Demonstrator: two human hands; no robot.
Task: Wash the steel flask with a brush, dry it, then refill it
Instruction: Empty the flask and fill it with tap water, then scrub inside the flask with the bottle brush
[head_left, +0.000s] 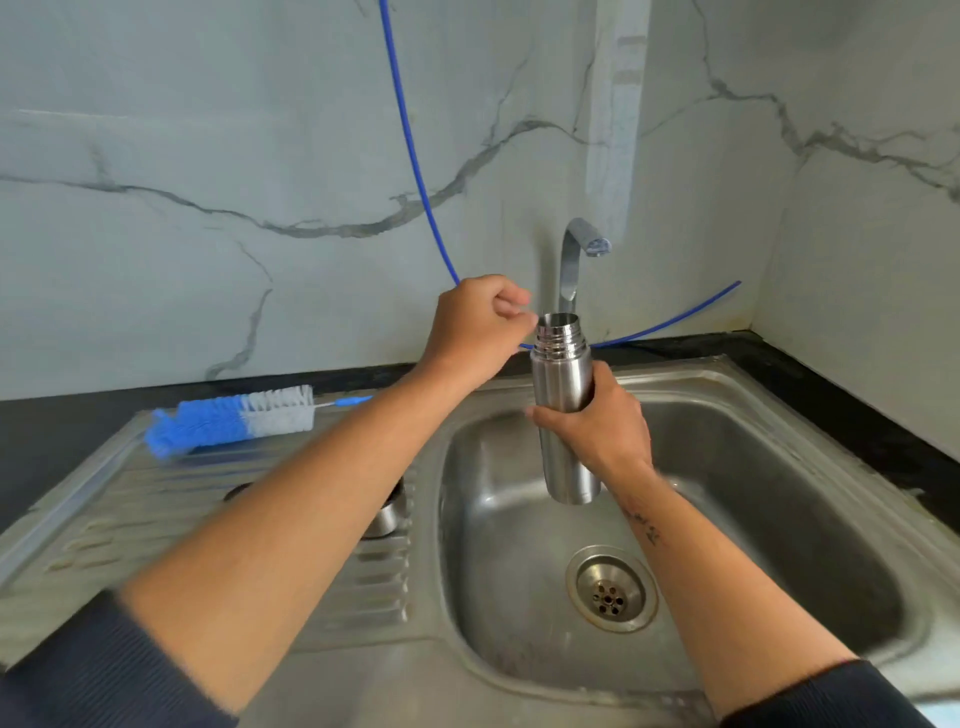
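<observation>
A steel sink unit (779, 384) is set into a dark countertop (62, 431). On its ribbed drainboard (156, 493), left of the basin, lie 1 blue-and-white bottle brush (234, 418) near the back edge and 1 steel cup (387, 514), partly hidden behind a forearm.

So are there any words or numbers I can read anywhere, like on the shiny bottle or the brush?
No text can be read anywhere in this picture.
Tall silver steel flask: plain metal, no label showing.
Blue and white bristle bottle brush: no writing.
Curved chrome tap and stainless steel sink: no brand visible.
Right forearm: a small dark mark, too small and blurred to read.
</observation>
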